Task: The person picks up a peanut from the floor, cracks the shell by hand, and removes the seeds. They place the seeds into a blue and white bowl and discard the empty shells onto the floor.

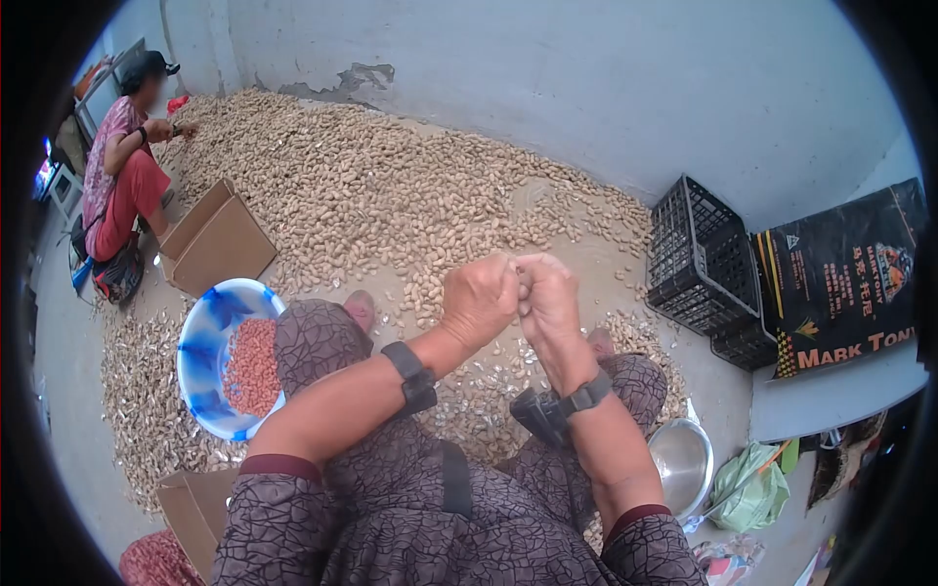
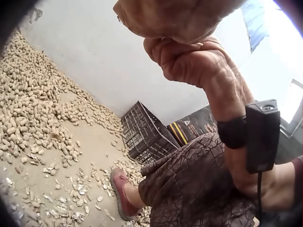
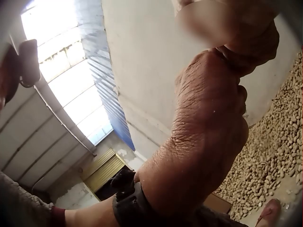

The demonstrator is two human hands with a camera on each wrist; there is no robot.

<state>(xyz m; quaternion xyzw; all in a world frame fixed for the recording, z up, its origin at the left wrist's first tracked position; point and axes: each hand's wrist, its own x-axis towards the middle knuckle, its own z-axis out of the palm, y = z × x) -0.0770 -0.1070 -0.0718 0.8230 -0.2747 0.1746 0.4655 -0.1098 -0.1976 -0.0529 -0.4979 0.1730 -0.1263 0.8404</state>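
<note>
Held up before the body, the left hand (image 1: 479, 299) and right hand (image 1: 550, 301) meet at the fingertips, both with curled fingers. A small tan thing, apparently a peanut (image 1: 525, 291), shows between them, pinched and mostly covered. In the left wrist view, the left hand (image 2: 170, 16) is at the top, against the right hand (image 2: 196, 61). The right wrist view has the right hand (image 3: 203, 113) below the blurred left hand (image 3: 236, 28); their fingertips are hidden there. Beneath and beyond lies a wide heap of unshelled peanuts (image 1: 391, 186).
A blue-white basin (image 1: 195, 361) holding reddish kernels (image 1: 252, 366) stands left. Beyond it are a cardboard box (image 1: 220, 239) and a squatting person (image 1: 122, 166). To the right are black crates (image 1: 699, 254), a printed sack (image 1: 845, 278), a metal bowl (image 1: 681, 464) and a green bag (image 1: 752, 488).
</note>
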